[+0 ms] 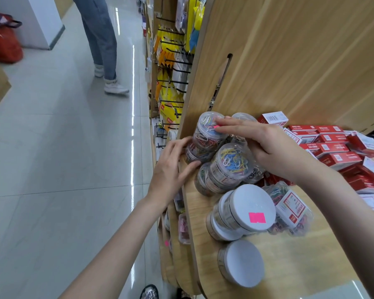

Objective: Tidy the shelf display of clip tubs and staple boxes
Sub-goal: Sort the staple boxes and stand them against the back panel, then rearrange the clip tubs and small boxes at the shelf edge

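squaring up a stack of clip tubs at the shelf's outer edge.

left hand [171, 169] cupped against the lower clear tub [192, 153] right at the shelf [203, 244] edge, fingers and thumb curled round its wall, likely to keep the stack from sliding off; right hand [266, 145] laid over the upper clear tub [207, 131], fingertips [219, 126] pressing on its lid beside a pink sticker [216, 126], fingers fairly straight, seemingly to seat it squarely on the one beneath. just beside, toward the near edge, another clear tub of coloured clips [231, 162] on its own stack, then white-lidded tubs [246, 210] tipped on their sides, not yet straightened. red staple boxes [333, 147] jumbled toward the back wall and the shelf's far side, untouched. elsewhere, a bystander's legs [102, 39] on the aisle floor.
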